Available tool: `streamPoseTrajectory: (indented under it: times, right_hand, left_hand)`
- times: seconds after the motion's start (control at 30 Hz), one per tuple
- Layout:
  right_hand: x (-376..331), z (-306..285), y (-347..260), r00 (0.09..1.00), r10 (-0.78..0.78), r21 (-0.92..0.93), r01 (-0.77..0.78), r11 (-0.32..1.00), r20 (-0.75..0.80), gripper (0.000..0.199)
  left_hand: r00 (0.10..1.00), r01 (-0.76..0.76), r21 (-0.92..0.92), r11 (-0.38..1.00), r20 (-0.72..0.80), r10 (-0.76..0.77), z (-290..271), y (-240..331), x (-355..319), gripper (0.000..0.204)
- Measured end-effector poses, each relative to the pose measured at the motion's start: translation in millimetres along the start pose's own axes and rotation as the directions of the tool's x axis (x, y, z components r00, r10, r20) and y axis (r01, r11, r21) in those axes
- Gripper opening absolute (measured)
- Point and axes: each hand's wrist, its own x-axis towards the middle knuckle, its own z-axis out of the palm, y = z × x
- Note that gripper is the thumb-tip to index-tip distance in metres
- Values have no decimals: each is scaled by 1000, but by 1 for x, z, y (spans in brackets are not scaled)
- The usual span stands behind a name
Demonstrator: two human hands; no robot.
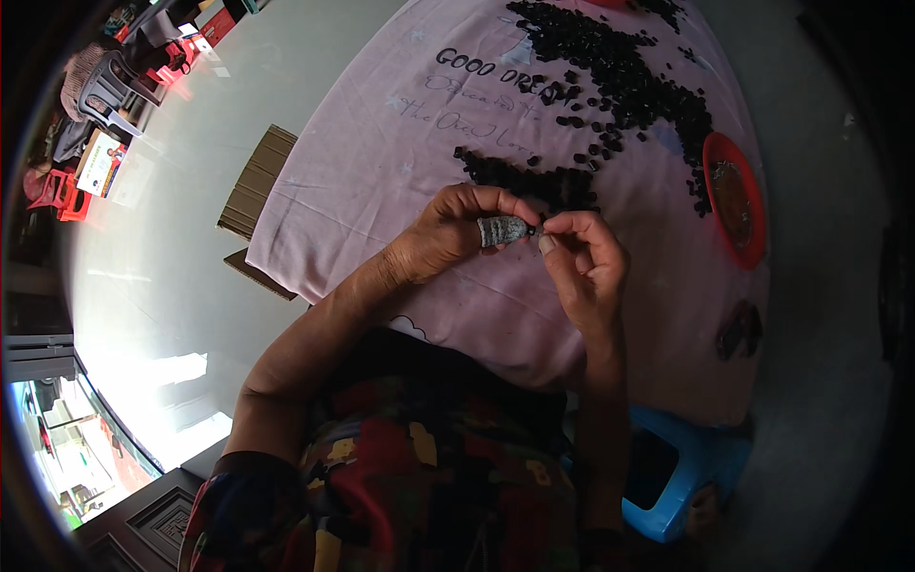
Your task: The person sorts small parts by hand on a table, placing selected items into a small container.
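Two hands are meeting just above the near part of a pink cloth (pixel 362 191), both coming up from the lower edge of the view. Nearest the viewer, a patterned garment (pixel 410 477) in red, yellow and dark patches is filling the lower middle, and a blue plastic stool (pixel 681 477) is showing just to its right.

Left hand (pixel 457 229): fingers are curling in narrowly, and one digit is wearing a grey fabric finger cover (pixel 502 230) that is pointing toward the other hand. Right hand (pixel 586 257): thumb and forefinger are pinching together closely, the remaining fingers folding loosely into the palm. Between the finger cover and the right fingertips a small dark piece (pixel 536 232) is being held; its form is too small to make out, and which hand is bearing it cannot be told for certain.

Just beyond the hands, a short band of small black pieces (pixel 534 179) is lying on the cloth. Farther off, a much larger scatter of the same black pieces (pixel 629 76) is spreading toward the far edge. At the right edge of the cloth a red dish (pixel 753 205) is sitting, and nearer the viewer on that side a dark clump (pixel 739 329) is resting on the cloth. Flattened cardboard (pixel 257 181) is lying on the pale floor to the left, and red and grey chairs (pixel 114 86) are standing well away at far left.
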Motion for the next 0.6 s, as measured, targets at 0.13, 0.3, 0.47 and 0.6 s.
streamPoseTrajectory:
  times: [0.13,0.3,0.47,0.6]
  right_hand:
    - [0,0,5,1000,-17,-10,17,1000,-17,17]
    - [0,4,2,999,-6,-14,6,1000,-33,15]
    - [-2,4,3,1000,10,5,-10,1000,-30,14]
    - [2,5,0,1000,-11,-129,11,992,7,15]
  left_hand:
    - [996,-82,43,996,-28,83,6,-1,2,26]
    - [981,-144,317,937,-81,178,6,-4,-2,30]
    - [979,-143,348,927,-85,183,11,-3,-3,26]
    - [979,-121,369,922,-108,172,9,-4,-5,21]
